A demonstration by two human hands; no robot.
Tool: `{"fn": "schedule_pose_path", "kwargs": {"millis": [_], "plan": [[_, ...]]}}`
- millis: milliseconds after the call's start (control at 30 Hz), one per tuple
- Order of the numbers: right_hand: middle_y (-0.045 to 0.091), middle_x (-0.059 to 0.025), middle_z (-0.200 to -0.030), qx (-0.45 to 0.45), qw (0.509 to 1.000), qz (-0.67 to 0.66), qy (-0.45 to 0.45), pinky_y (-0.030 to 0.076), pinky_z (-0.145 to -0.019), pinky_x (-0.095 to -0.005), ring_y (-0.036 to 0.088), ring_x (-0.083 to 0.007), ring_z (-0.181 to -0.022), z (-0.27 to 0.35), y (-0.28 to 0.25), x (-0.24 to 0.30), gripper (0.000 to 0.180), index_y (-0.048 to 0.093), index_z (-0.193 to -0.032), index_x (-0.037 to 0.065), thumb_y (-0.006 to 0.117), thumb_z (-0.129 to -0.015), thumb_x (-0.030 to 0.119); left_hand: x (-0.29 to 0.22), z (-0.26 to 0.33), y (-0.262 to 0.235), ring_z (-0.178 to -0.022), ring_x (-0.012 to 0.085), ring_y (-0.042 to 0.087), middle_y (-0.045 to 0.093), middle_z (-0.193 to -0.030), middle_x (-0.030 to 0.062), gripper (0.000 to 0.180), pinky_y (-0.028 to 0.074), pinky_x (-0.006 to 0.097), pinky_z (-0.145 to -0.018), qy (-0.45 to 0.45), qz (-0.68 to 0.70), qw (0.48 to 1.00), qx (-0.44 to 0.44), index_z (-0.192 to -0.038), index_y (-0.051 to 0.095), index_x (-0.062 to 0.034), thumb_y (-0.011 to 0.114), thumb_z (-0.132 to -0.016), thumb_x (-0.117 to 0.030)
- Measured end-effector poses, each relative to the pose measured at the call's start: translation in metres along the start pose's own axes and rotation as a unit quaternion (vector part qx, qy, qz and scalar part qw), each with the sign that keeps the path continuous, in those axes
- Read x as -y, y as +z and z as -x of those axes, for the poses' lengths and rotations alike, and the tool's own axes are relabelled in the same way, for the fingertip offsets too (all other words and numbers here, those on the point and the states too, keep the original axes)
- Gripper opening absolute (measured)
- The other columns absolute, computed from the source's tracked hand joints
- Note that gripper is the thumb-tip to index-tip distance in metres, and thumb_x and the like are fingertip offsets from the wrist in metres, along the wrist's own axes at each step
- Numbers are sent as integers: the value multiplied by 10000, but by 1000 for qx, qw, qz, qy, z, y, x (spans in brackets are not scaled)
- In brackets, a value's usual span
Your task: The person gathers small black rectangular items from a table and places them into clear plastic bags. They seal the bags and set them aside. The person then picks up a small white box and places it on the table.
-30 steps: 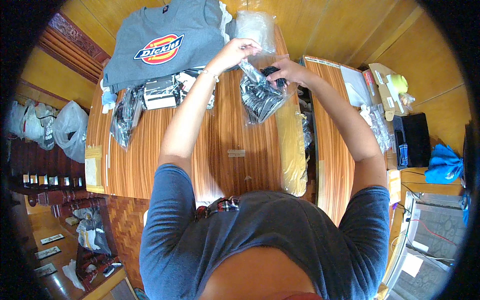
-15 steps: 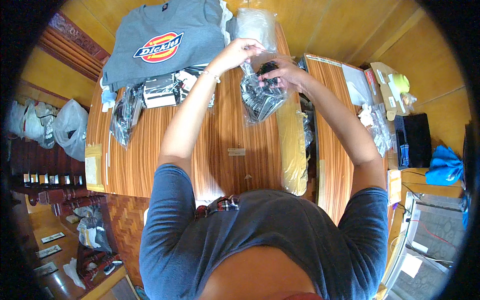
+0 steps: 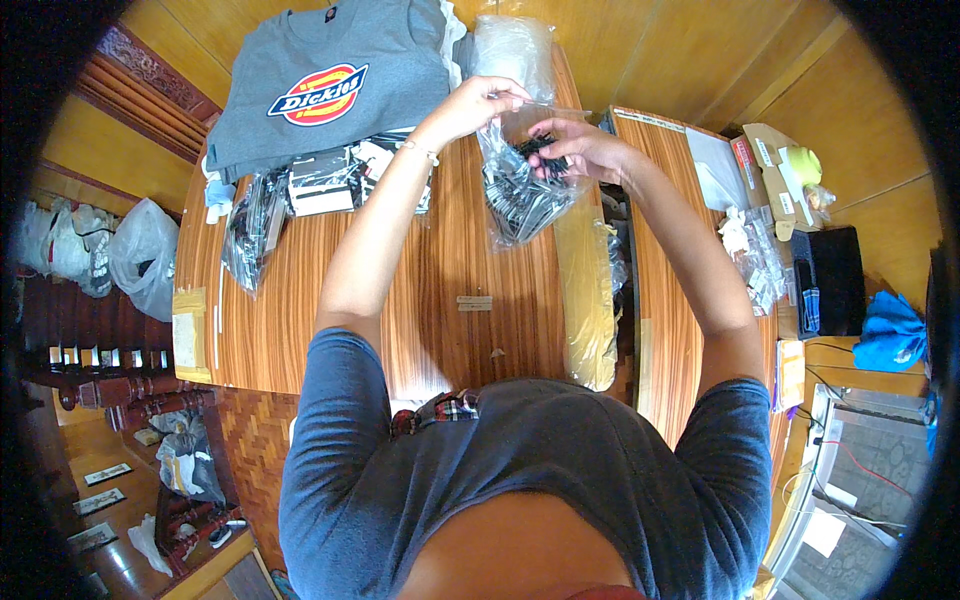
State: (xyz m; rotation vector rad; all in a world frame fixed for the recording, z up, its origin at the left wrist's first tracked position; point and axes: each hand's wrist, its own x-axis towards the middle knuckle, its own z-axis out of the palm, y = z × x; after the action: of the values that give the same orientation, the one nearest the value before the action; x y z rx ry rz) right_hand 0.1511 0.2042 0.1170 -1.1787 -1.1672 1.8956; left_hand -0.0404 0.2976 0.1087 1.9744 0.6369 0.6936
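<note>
Above the striped wooden table (image 3: 300, 300), the left hand (image 3: 470, 105) is pinching open the clear plastic bag (image 3: 520, 190) while the right hand (image 3: 580, 150), now lower, is gripping small black parts (image 3: 540, 150) inside its mouth.

I see a clear plastic bag (image 3: 520, 195) of dark grey and black small parts above a striped brown wooden table (image 3: 300, 320). A grey folded T-shirt (image 3: 330, 85) carries a red, yellow and blue oval emblem. Clear packets of black-and-white items (image 3: 320, 180) lie beneath it. A long translucent yellow plastic bag (image 3: 588, 290) runs along the table's edge. I see my own blue-grey shirt (image 3: 520, 480), and a bright blue cloth (image 3: 888, 335) at far right.
</note>
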Motion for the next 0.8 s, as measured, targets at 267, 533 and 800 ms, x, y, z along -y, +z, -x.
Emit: {"fn": "schedule_pose_path", "kwargs": {"millis": [267,533,800], "plan": [[532,3,-698,-84,992,89,11,448,-537,-210,490,-61,-594,-3,-30,-3,195,555,-953,59,600,-782,140,-10,0,4,-530,32,432,528,-641,-44,149,375,184,-444,-28,9,1000,11,-957,632,-96,536,-845,-120],[610,-176,-868,-256,673,691,-69,466,-696,-404,584,-348,-828,31,2,-5,195,606,-904,40,571,-742,144,-17,4,3,-531,37,434,536,-660,-41,148,384,189,-440,-18,4,1000,15,-950,634,-91,554,-846,-160],[617,-142,-828,-138,834,475,-244,476,-697,-379,601,-292,-802,-33,-27,-23,214,587,-940,65,556,-730,88,-15,-15,15,-528,16,426,545,-713,-52,177,362,158,-430,-1,6,1000,25,-995,631,-118,541,-849,-161]]}}
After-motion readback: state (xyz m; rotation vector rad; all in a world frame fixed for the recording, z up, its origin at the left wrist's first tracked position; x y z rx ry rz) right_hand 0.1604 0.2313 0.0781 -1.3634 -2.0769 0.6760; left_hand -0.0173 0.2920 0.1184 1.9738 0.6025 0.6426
